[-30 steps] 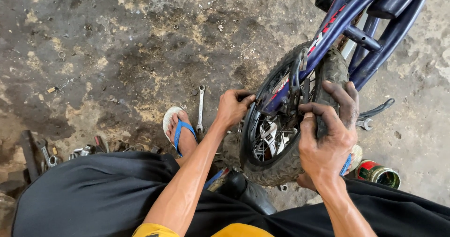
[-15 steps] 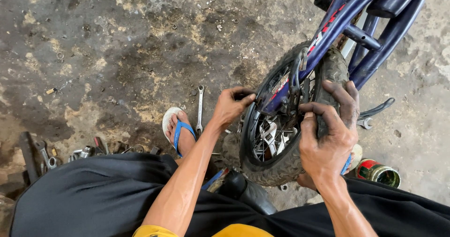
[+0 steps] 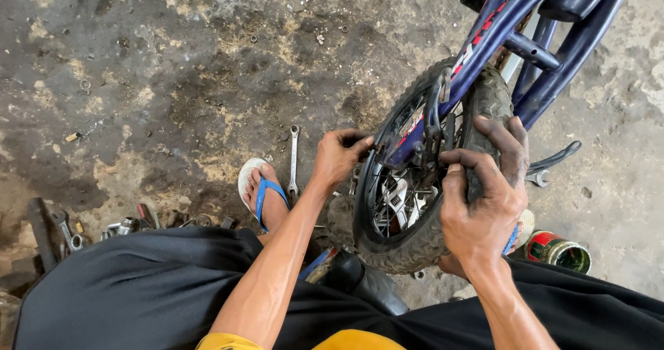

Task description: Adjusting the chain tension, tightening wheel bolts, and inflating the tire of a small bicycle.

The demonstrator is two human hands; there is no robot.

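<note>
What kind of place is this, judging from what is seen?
Probably an informal bicycle repair spot: a stained concrete floor, a loose wrench, and a blue bicycle whose rear wheel both hands work on.

bike repair workshop, oil-stained concrete floor [image 3: 173, 80], scattered wrenches [image 3: 294, 160], bicycle wheel [image 3: 422, 177] under repair

a single head-worn camera looks steeply down from above the person's lap, close over both hands. beyond the fingertips of the grease-stained left hand [image 3: 340, 155] and right hand [image 3: 484, 205] lies the stained grey concrete floor [image 3: 173, 80]; the small black knobby-tyred bicycle wheel [image 3: 422, 177] sits between them.
</note>
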